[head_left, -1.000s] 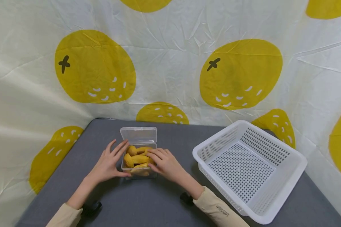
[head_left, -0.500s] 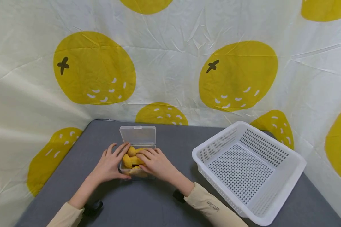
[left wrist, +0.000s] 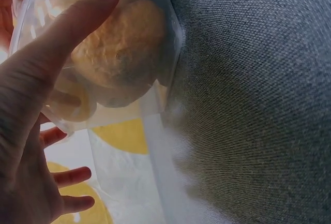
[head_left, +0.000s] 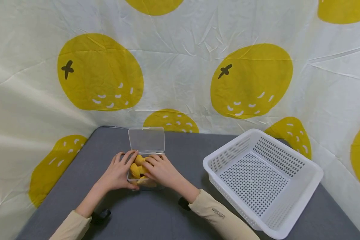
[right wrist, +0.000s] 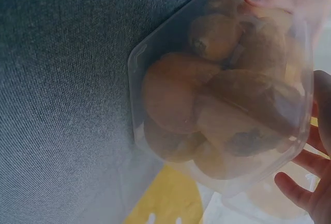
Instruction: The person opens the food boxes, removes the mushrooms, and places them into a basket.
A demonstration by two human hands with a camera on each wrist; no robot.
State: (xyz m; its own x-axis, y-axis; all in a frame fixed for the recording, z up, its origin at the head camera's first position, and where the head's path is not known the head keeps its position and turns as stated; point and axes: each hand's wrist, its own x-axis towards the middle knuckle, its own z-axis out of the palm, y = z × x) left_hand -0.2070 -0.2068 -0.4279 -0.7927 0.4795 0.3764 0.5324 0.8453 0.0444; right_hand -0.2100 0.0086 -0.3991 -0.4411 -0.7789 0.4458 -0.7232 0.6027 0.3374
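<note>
A clear plastic box (right wrist: 222, 187) full of yellow-brown mushrooms (head_left: 134, 170) stands on the table, its hinged lid (head_left: 146, 140) raised at the back. My left hand (head_left: 117, 174) grips the box's left side, thumb across the near wall and a fingertip by the back left corner. Over the box's right half, my right hand (head_left: 162, 171) rests its slightly bent fingers on the mushrooms and covers some of them. Through the wall in the right wrist view, several mushrooms (right wrist: 176, 92) lie packed together. What the right fingertips touch is partly hidden.
To the right sits a white perforated plastic basket (head_left: 316, 181) with nothing in it. A grey cloth covers the table (head_left: 156, 220). Behind hangs a pale curtain (head_left: 177, 80) with yellow fruit prints.
My right hand has moved left, further over the mushrooms. The box lid now appears taller and more upright. My left hand keeps nearly the same place on the box.
</note>
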